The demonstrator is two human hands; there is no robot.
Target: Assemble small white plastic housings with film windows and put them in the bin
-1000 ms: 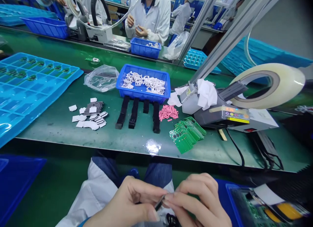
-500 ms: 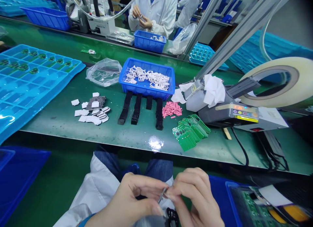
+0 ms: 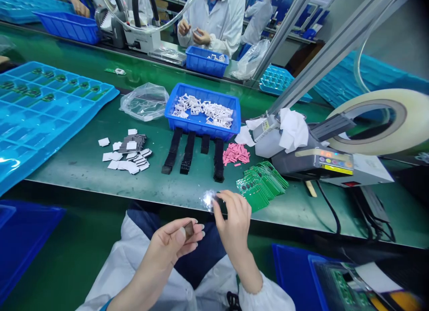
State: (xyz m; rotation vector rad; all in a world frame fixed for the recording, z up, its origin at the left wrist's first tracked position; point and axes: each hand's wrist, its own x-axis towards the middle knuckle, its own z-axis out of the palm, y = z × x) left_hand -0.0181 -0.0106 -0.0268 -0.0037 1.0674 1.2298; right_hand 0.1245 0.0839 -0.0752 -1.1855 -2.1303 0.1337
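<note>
My left hand (image 3: 170,239) is over my lap, thumb and fingers pinching a small dark square plate (image 3: 189,230). My right hand (image 3: 234,219) is raised at the bench's front edge, thumb and forefinger curled close together. Whatever may be between those tips is lost against a bright glare on the bench. Just right of that hand lies a fanned stack of green circuit boards (image 3: 263,183). Beyond it are a heap of pink strips (image 3: 236,154) and rows of black pieces (image 3: 219,161). Small white-faced square plates (image 3: 129,152) are piled farther left.
A blue bin (image 3: 203,130) holds white plastic parts. Beside it lies a clear bag (image 3: 145,101). A blue compartment tray (image 3: 67,119) occupies the left, and a tape dispenser (image 3: 311,159) the right. Across the bench, a co-worker (image 3: 214,23) handles small parts.
My hands were together low over my lap, both at a small piece. They have separated: the left keeps the plate and turns its face up, while the right has moved forward to the bench edge.
</note>
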